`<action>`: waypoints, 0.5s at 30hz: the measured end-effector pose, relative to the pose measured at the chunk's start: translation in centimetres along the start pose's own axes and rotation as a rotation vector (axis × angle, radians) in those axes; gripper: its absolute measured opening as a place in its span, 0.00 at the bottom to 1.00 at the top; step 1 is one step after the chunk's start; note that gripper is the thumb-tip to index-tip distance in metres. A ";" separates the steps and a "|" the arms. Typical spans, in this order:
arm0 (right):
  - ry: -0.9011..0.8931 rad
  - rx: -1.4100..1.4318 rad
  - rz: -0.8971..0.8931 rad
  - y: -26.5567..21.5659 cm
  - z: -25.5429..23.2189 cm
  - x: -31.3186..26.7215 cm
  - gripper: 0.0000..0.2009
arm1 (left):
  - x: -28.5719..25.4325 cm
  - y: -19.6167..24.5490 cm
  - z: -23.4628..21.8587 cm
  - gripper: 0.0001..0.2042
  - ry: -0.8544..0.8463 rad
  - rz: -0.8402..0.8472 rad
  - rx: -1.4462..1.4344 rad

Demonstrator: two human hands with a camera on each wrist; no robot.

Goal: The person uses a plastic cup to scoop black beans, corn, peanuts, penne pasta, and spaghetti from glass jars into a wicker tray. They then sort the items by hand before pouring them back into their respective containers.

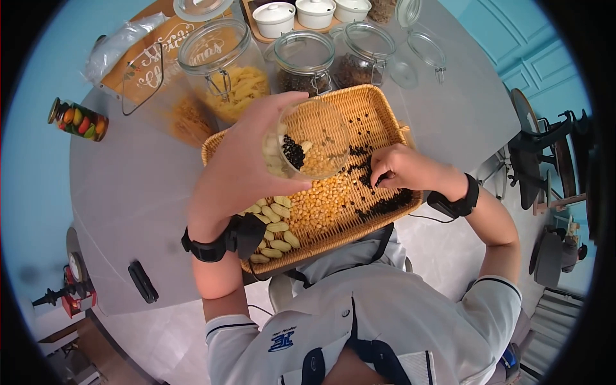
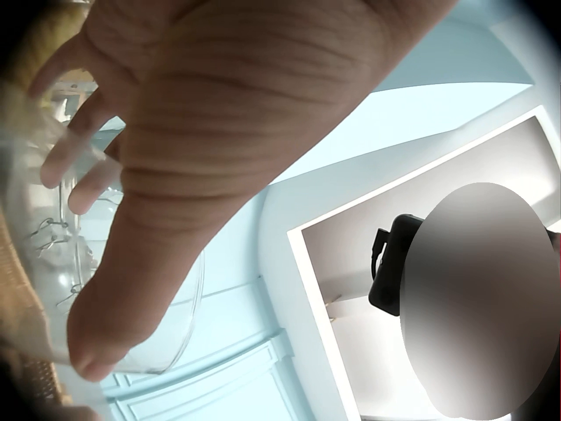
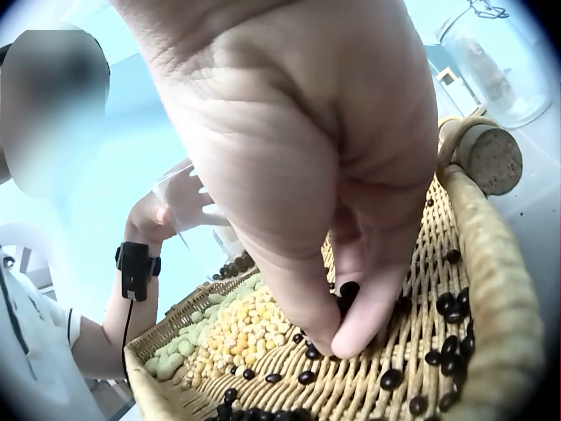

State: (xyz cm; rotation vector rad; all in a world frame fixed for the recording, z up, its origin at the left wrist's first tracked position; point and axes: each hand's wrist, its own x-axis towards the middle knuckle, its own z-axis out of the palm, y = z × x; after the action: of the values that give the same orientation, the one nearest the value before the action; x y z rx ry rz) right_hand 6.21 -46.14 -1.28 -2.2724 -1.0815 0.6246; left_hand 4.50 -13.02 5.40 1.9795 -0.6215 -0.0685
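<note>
My left hand point(image 1: 240, 157) holds a clear round container point(image 1: 328, 119) over a rectangular wicker basket point(image 1: 387, 106), fingers and thumb curved round its sides. A small heap of black beans point(image 1: 293, 152) shows inside the container. Down in the basket's right part, my right hand point(image 1: 404, 168) pinches a black bean point(image 3: 349, 291) between thumb and fingertips. Loose black beans point(image 1: 388, 205) lie around those fingers. Yellow corn kernels point(image 1: 321, 204) cover the basket's middle, and unshelled peanuts point(image 1: 280, 227) fill its left end. In the left wrist view, the thumb point(image 2: 118, 324) presses against the clear wall.
Behind the basket stand clip-top glass jars, one with penne pasta point(image 1: 237, 93) and another with dark contents point(image 1: 301, 80). White lidded pots point(image 1: 274, 20) sit farther back. A jar of colourful pieces point(image 1: 78, 122) and a black object point(image 1: 142, 281) are at the left.
</note>
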 end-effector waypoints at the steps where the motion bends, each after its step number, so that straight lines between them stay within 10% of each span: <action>1: 0.003 0.013 -0.014 0.1 -0.4 0.3 0.09 | 0.0 0.0 0.0 0.47 0.001 0.007 0.011; 15: 0.228 0.095 -0.141 -11.6 -8.9 6.4 0.10 | 0.5 -0.3 -0.1 0.47 -0.050 0.008 -0.050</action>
State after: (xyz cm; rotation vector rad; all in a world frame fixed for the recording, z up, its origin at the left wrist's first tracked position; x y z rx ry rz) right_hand 8.92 -37.26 11.67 -2.1051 -1.0645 0.3436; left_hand 5.04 -13.10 5.31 1.9313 -0.6539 -0.1281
